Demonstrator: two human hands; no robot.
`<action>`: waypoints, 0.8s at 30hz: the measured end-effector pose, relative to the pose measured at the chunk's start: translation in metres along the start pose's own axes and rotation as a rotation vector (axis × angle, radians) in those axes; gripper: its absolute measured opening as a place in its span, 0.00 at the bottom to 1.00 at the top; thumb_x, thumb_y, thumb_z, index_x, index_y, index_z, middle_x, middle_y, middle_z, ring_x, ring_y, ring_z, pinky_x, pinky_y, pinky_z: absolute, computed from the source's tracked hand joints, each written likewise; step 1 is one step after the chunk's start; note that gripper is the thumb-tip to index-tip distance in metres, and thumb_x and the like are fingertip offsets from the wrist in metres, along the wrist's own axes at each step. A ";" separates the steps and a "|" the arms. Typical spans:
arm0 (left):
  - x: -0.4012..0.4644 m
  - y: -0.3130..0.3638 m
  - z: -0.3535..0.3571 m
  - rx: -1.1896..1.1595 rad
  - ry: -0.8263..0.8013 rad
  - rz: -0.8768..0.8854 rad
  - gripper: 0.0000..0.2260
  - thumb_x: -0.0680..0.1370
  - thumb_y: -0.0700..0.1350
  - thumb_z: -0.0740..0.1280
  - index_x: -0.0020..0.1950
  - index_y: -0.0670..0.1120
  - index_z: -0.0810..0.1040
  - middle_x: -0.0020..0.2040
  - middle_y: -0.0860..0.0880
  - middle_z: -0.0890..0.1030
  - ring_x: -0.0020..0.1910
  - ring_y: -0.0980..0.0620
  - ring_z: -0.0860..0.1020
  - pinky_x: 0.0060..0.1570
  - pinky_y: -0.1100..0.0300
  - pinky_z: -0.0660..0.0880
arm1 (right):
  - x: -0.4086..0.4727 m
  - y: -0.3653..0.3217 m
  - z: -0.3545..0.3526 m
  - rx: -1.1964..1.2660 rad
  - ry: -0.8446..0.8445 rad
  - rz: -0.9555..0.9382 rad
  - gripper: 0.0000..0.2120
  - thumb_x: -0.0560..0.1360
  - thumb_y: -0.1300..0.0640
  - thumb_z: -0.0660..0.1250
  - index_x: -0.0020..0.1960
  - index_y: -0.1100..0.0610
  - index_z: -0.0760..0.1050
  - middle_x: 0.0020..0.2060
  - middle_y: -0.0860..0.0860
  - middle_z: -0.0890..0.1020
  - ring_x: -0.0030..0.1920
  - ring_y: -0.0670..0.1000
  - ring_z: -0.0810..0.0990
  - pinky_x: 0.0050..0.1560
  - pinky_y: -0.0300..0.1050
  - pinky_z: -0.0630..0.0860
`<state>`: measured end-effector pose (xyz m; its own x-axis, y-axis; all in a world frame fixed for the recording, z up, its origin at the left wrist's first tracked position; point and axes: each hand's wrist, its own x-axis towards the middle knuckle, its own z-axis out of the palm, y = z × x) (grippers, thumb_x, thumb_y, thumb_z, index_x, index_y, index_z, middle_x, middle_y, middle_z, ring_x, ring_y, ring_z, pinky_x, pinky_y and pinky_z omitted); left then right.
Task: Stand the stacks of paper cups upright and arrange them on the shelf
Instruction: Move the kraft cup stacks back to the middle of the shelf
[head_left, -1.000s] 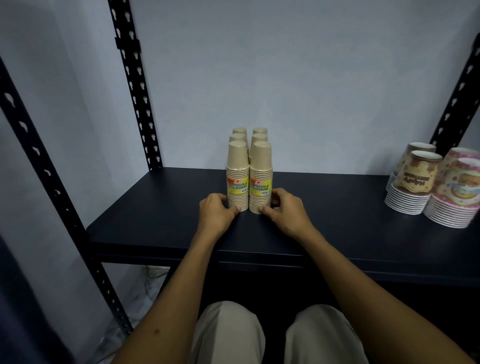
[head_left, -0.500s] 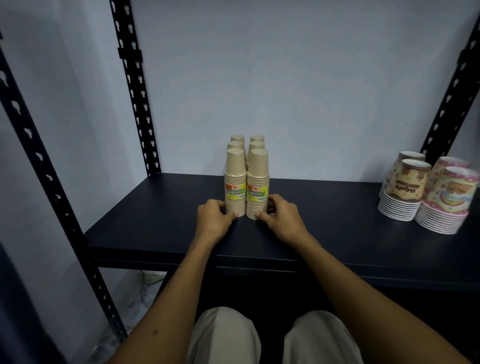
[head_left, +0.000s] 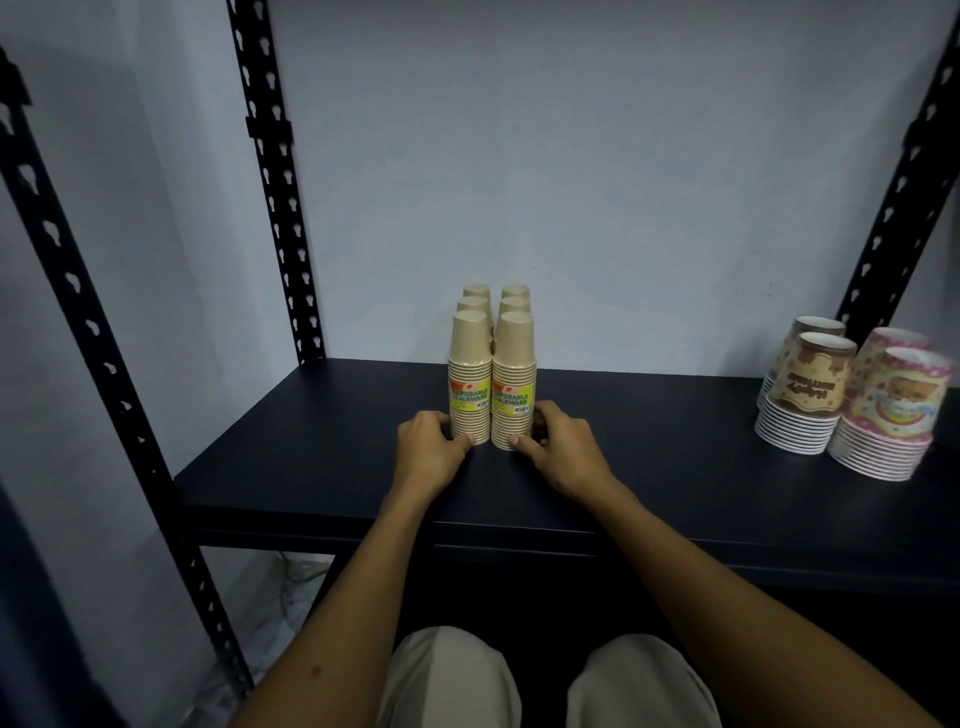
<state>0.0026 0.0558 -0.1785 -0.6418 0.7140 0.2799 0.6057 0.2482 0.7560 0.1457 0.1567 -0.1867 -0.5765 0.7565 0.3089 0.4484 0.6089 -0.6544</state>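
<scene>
Grips (head_left: 431, 447) seemingly cupping cup stacks (head_left: 492, 384).

Matt metal shelf (head_left: 322, 447), paper cups (head_left: 491, 364)

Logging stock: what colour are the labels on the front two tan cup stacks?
Yellow-green with orange corner, on the tan paper cup stacks; head view.

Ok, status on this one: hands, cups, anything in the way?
Left hand and right hand press the front tan cup stacks. Six stacks upright, two columns. Printed cups far right, tilted; nothing blocking.
</scene>
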 end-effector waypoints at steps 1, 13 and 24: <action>0.000 0.000 0.000 -0.003 -0.001 0.001 0.13 0.74 0.44 0.71 0.57 0.41 0.81 0.53 0.46 0.83 0.51 0.51 0.79 0.47 0.63 0.72 | 0.000 0.000 0.000 -0.009 -0.003 0.003 0.25 0.75 0.51 0.69 0.68 0.56 0.68 0.62 0.53 0.78 0.61 0.53 0.77 0.62 0.50 0.75; -0.001 0.001 0.000 -0.007 0.004 -0.018 0.13 0.74 0.44 0.71 0.58 0.41 0.81 0.54 0.45 0.82 0.52 0.50 0.79 0.47 0.63 0.71 | 0.001 0.001 0.002 -0.026 0.007 0.013 0.24 0.75 0.49 0.69 0.67 0.56 0.71 0.60 0.53 0.80 0.59 0.53 0.78 0.59 0.50 0.76; 0.000 0.000 0.001 -0.004 0.002 -0.020 0.14 0.75 0.44 0.71 0.59 0.41 0.80 0.55 0.44 0.82 0.52 0.50 0.79 0.47 0.63 0.71 | 0.001 0.000 0.001 -0.009 0.008 0.012 0.24 0.75 0.50 0.70 0.67 0.57 0.71 0.60 0.53 0.80 0.59 0.52 0.78 0.59 0.48 0.76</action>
<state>0.0028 0.0564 -0.1786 -0.6550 0.7073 0.2658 0.5906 0.2599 0.7639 0.1451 0.1571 -0.1870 -0.5655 0.7657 0.3066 0.4616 0.6019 -0.6517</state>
